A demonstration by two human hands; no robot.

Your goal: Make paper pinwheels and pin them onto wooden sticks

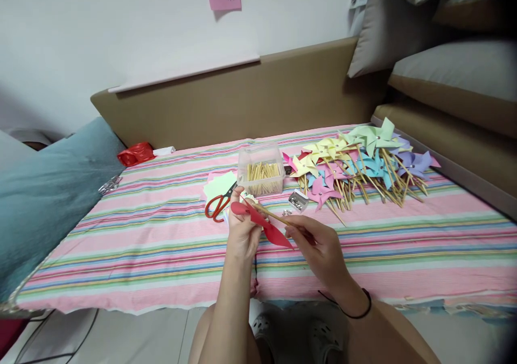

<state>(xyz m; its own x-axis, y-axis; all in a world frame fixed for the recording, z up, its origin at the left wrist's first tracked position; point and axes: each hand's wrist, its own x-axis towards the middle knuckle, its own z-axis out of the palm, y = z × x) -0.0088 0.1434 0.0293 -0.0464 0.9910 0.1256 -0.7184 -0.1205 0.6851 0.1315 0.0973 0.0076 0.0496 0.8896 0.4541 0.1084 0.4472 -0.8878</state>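
Between thumb and fingers, my left hand [244, 230] grips a red paper pinwheel [271, 231] by its middle. My right hand [319, 245] pinches a thin wooden stick [277, 217], whose far end meets the back of the pinwheel near my left fingers. Whether the stick is fastened there, I cannot tell. Just beyond my hands stands a clear plastic box [260, 154] with many short wooden sticks [264, 173] in it. A small clear case of metal pins [298, 200] lies close by, beside a few loose pins [287, 212]. Red-handled scissors [218, 207] rest on pale paper sheets [218, 185] to the left.
A heap of finished-looking pinwheels [323, 191] in several colours covers the right side of the striped cloth [153, 256]. A red plastic bag [136, 154] and a clear crumpled wrapper [109, 184] lie at the left. Grey cushions [456, 73] are stacked at the back right.
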